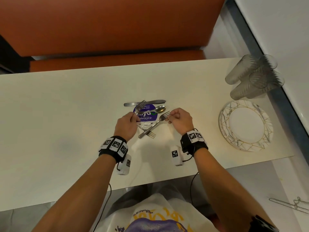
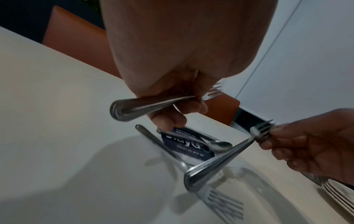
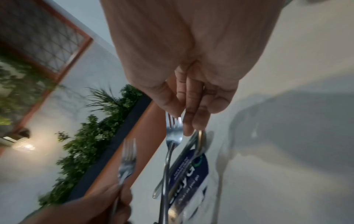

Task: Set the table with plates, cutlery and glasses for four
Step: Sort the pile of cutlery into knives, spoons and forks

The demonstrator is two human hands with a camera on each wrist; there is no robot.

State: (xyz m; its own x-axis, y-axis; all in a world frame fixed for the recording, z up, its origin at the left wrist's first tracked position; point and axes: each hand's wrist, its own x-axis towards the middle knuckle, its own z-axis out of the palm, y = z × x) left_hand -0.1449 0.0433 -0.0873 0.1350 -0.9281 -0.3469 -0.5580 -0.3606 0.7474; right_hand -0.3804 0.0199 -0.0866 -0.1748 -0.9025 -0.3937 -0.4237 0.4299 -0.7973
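Gripping one fork [image 1: 140, 106] by its handle, the left hand [image 1: 125, 125] hovers above the white bench [image 1: 66, 106]. Beneath lies a purple sticker [image 1: 147, 113]; I can read "Clean as you go", other words are hidden. The right hand [image 1: 179, 120] pinches a second fork [image 1: 157, 123] by its prongs. Farther right sit stacked plates [image 1: 245, 126] and glasses [image 1: 254, 76].

A round purple sticker [image 1: 147, 113] is lying on the table [image 1: 66, 101] between the left hand [image 1: 127, 123] and the right hand [image 1: 180, 121], just beyond their grips. It is showing "Clean as you go" along its lower part, a large partly covered "ayG" across the middle, and small lines ending "our" and "clean" above.
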